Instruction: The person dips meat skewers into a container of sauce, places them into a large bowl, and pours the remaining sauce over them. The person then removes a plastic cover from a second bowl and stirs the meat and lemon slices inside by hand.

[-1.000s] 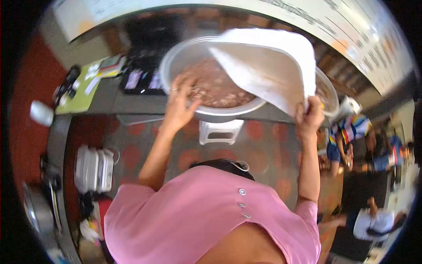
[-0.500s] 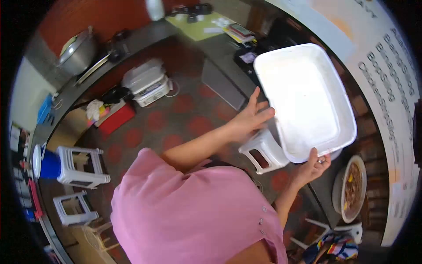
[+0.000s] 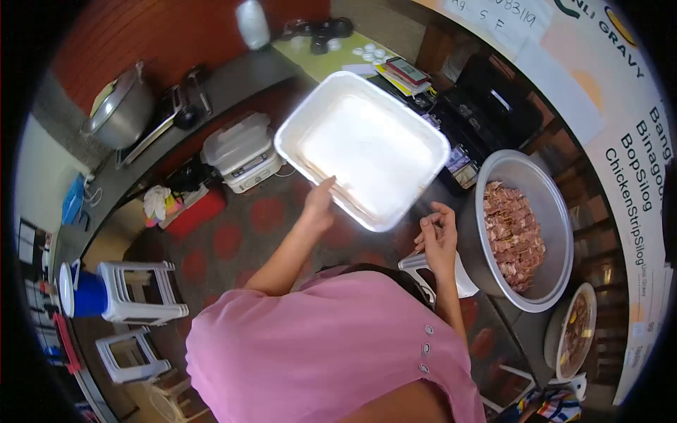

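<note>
My left hand [image 3: 319,204] grips the near rim of a white rectangular plastic tub [image 3: 367,151], its thumb over the edge. The tub is held up in front of me, tilted so its bare inside faces me, with brownish stains along the inner wall. Apart from the tub, my right hand [image 3: 438,236] holds nothing; its fingers are loosely bent and spread. Right of that hand stands a large metal pot [image 3: 483,240] with raw meat on skewers [image 3: 513,236] inside.
A bowl of meat in liquid [image 3: 575,335] stands beyond the pot. Behind the tub are an open black case [image 3: 486,106] and a phone [image 3: 407,70]. A white stool [image 3: 458,276] is below my right hand. Lidded pot [image 3: 123,109] and stools [image 3: 134,292] are at left.
The tub has moved left, away from over the counter, in my left hand. My right hand has let go of it. The pot of skewered meat, hidden before, now shows.
</note>
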Action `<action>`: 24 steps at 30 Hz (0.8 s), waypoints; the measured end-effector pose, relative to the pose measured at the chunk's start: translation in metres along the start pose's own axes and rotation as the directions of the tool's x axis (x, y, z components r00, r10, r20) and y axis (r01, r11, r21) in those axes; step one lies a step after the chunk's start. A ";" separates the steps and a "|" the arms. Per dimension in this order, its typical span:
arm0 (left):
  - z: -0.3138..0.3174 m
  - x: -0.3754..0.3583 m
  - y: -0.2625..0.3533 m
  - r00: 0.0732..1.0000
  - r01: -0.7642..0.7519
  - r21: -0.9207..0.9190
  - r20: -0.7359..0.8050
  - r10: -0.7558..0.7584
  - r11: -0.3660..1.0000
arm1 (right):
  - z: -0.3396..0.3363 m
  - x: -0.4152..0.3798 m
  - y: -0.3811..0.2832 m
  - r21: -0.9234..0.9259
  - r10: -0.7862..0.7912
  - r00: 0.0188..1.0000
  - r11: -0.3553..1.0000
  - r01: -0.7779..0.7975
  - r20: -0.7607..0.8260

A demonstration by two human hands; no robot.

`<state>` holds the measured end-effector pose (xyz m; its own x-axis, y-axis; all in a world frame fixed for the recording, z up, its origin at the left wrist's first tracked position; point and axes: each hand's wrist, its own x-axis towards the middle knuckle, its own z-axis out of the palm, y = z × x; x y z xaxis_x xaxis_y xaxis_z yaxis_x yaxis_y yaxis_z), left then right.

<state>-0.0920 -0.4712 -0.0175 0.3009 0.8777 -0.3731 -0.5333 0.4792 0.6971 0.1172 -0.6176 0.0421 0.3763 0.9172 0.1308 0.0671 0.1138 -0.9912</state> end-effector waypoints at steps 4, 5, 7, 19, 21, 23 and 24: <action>-0.023 0.059 0.038 0.989 -0.082 0.049 -0.121 0.088 0.995 | -0.016 0.009 0.018 -0.009 0.088 0.995 0.996 -0.088 -0.040; -0.032 0.079 0.046 0.984 -0.135 0.028 -0.112 0.137 0.990 | -0.022 0.007 0.022 -0.025 0.120 0.992 0.992 -0.121 -0.050; -0.066 0.139 0.050 0.988 -0.140 -0.050 -0.070 0.136 0.989 | -0.034 -0.001 0.028 -0.001 0.113 0.989 0.994 -0.114 -0.092; -0.020 0.347 0.088 0.994 0.100 0.098 0.029 -0.103 0.990 | -0.047 -0.049 0.010 -0.113 0.180 0.811 0.951 -0.289 -0.557; -0.017 0.377 0.083 0.966 0.224 0.072 0.116 -0.232 0.972 | -0.040 -0.051 -0.003 -0.092 0.180 0.796 0.955 -0.283 -0.578; -0.007 0.383 0.080 0.937 0.234 0.231 0.207 -0.283 0.944 | -0.043 -0.060 -0.013 -0.152 0.139 0.762 0.942 -0.298 -0.632; 0.008 0.370 0.079 0.946 0.213 0.252 0.189 -0.264 0.944 | -0.044 -0.065 -0.016 -0.223 0.114 0.775 0.923 -0.314 -0.622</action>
<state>-0.0164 -0.1085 -0.0962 0.5749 0.7018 -0.4206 -0.2405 0.6363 0.7330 0.1323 -0.6964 0.0506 0.8740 0.4860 0.0003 0.1495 -0.2682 -0.9517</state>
